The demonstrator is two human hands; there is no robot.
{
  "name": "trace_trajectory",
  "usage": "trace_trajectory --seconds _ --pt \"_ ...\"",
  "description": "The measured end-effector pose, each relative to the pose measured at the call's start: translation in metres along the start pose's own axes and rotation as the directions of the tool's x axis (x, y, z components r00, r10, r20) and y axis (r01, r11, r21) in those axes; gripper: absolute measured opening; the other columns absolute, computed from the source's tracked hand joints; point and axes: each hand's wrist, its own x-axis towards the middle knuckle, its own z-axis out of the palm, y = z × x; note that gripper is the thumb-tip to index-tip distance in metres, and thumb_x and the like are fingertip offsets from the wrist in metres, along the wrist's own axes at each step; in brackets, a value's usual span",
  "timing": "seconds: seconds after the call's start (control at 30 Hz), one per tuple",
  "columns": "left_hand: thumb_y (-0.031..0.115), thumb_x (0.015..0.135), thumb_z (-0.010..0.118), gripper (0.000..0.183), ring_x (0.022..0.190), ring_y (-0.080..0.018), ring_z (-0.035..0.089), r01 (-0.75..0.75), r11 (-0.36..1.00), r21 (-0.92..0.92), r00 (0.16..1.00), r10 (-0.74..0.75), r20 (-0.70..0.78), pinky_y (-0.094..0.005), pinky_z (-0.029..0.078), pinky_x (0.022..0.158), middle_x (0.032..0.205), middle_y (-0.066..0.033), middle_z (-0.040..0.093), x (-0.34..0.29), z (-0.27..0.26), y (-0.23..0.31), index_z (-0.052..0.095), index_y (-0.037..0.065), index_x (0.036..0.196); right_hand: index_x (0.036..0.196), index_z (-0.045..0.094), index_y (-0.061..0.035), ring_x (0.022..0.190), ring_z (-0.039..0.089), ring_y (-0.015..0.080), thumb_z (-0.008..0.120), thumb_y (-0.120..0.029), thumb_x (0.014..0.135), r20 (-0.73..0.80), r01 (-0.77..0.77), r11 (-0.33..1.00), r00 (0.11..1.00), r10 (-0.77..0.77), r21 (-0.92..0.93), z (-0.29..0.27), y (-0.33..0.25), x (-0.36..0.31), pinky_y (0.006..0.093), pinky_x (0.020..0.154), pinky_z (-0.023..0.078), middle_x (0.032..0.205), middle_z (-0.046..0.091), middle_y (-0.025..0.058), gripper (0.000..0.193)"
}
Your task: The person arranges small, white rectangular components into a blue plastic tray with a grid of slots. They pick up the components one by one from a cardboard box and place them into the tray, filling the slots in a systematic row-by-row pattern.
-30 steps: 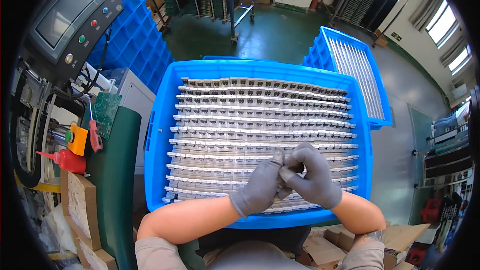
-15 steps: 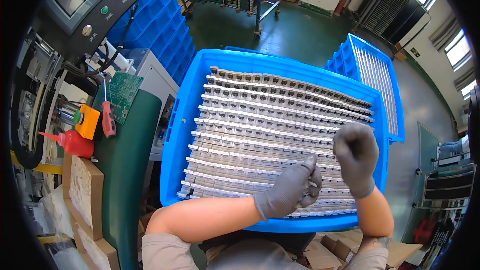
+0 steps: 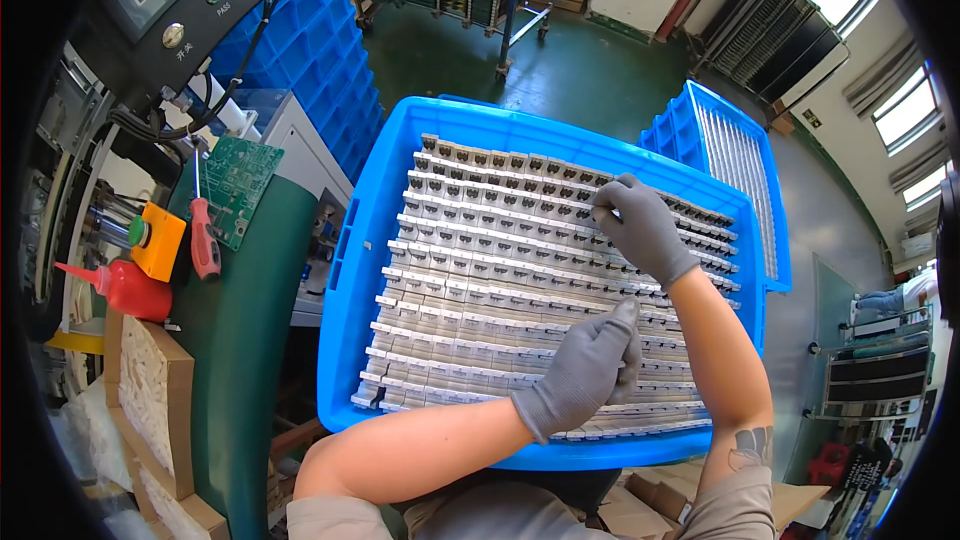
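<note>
A large blue crate in front of me holds several rows of small white plastic parts with dark fittings along their tops. My left hand, in a grey glove, is over the near middle rows with its fingers closed. What it holds, if anything, is hidden. Farther back and to the right, my right hand, also gloved in grey, reaches over the upper rows. Its thumb and fingertips come together at the dark fittings; I cannot make out whether something is between them.
On the green-topped bench at left lie a red-handled screwdriver, a green circuit board, a red squeeze bottle and a yellow button box. Stacked blue crates stand behind. Another filled blue crate is at right.
My right hand has moved from the right side of the crate up and left, onto the far rows. My left hand has stayed nearly in place. The view has shifted slightly.
</note>
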Motion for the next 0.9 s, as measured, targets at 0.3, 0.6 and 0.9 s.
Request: trace_trajectory --seconds 0.3,0.6,0.9 --pt "0.046 0.110 0.038 0.055 0.045 -0.0120 0.041 -0.026 0.998 0.053 0.999 0.027 -0.022 -0.0271 0.036 0.042 0.060 -0.0038 0.044 0.002 -0.002 -0.003 0.050 0.006 0.074 0.090 0.069 -0.0054 0.084 0.064 0.0335 0.070 -0.010 0.086 0.079 -0.061 0.998 0.995 0.063 -0.022 -0.002 -0.005 0.006 0.0420 0.076 0.052 0.091 0.064 0.0124 0.006" --pt "0.046 0.110 0.037 0.054 0.045 -0.0122 0.041 -0.013 0.999 0.043 0.999 0.014 -0.031 -0.0269 0.035 0.041 0.059 -0.0038 0.043 0.003 -0.002 -0.002 0.050 0.006 0.075 0.091 0.069 -0.0053 0.086 0.065 0.0334 0.071 -0.007 0.084 0.005 -0.054 0.997 0.999 0.054 -0.064 -0.006 -0.017 0.005 0.0420 0.075 0.053 0.092 0.064 0.0126 0.007" --pt "0.054 0.109 0.029 0.060 0.047 -0.0138 0.044 -0.015 0.999 -0.044 0.998 0.013 -0.062 -0.0262 0.034 0.042 0.064 -0.0055 0.048 0.009 -0.007 -0.002 0.053 0.007 0.081 0.098 0.074 -0.0050 0.076 0.066 0.0249 0.067 -0.004 0.086 -0.067 -0.097 0.986 0.992 0.107 0.139 -0.031 -0.026 -0.006 0.0348 0.070 0.054 0.092 0.067 0.0108 0.013"
